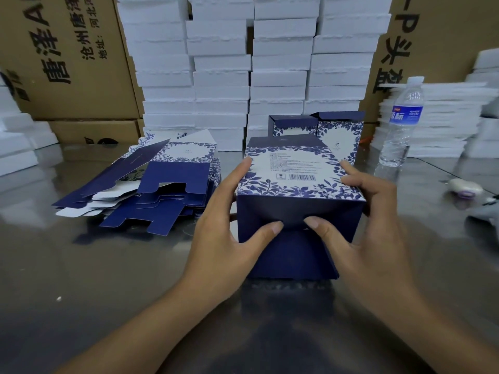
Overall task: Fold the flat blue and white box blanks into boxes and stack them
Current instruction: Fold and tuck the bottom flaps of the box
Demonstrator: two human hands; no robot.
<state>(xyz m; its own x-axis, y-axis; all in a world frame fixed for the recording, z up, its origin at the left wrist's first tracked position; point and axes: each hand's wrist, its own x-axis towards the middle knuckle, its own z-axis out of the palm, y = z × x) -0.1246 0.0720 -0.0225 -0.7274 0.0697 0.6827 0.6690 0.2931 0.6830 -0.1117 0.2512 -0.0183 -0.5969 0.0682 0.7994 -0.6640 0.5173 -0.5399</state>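
A half-folded blue and white box (294, 179) lies on its side on the steel table, its printed barcode face up and its dark blue end flaps toward me. My left hand (232, 211) holds its left side, thumb pressing the end flap. My right hand (359, 211) holds the right side, its thumb pressing the same flap from the other side. A pile of flat blue and white blanks (151, 184) lies to the left. Two folded boxes (318, 128) stand upright behind the one in my hands.
Tall stacks of white foam trays (248, 68) rise at the back, between brown cartons (70, 58). A water bottle (402, 122) stands at the right before more white trays (442, 120). A small white object (464, 187) lies on the table (108, 279) at far right.
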